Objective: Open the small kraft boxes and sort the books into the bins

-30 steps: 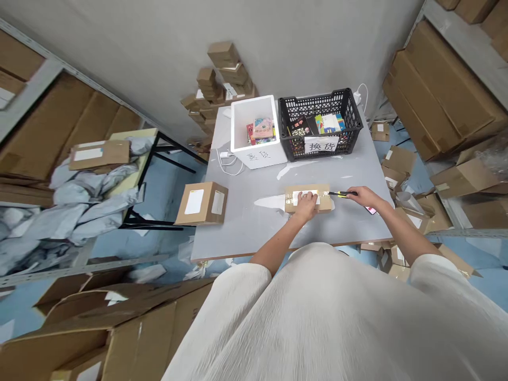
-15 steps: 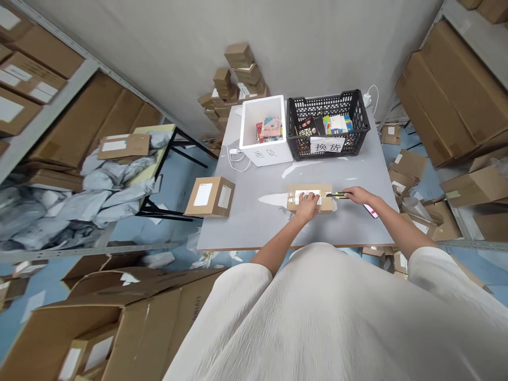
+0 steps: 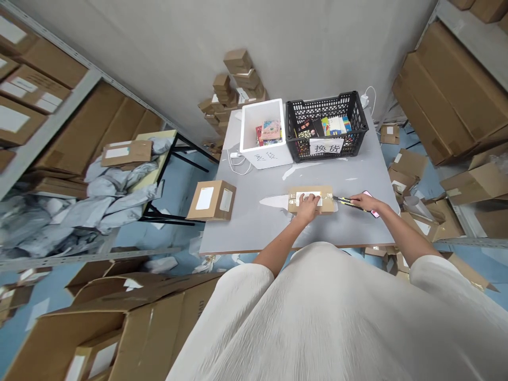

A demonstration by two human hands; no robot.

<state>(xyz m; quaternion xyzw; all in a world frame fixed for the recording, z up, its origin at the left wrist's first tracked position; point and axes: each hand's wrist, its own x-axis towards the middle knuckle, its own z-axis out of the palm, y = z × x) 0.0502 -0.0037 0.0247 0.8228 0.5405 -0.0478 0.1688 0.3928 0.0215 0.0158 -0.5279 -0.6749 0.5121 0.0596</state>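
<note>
A small taped cardboard box (image 3: pixel 326 205) with a white label lies flat near the front of the grey table (image 3: pixel 254 233). My left hand (image 3: pixel 308 206) rests on top of it, fingers spread over the label. My right hand (image 3: pixel 362 201) is closed round a yellow and black utility knife (image 3: pixel 344 200), whose tip points left at the box's right end. A phone (image 3: pixel 373 211) lies partly under my right hand, its screen lit pink.
A white foam box (image 3: pixel 262 157) and a black crate (image 3: pixel 327 153) holding books stand at the back. Another carton (image 3: pixel 212 200) sits at the left edge. Grey parcels (image 3: pixel 107 185) lie further left; a large open carton (image 3: pixel 151 328) stands below.
My right hand has moved right with the knife, drawing its tip back from the box top to the box's right end. My left hand stays on the box.
</note>
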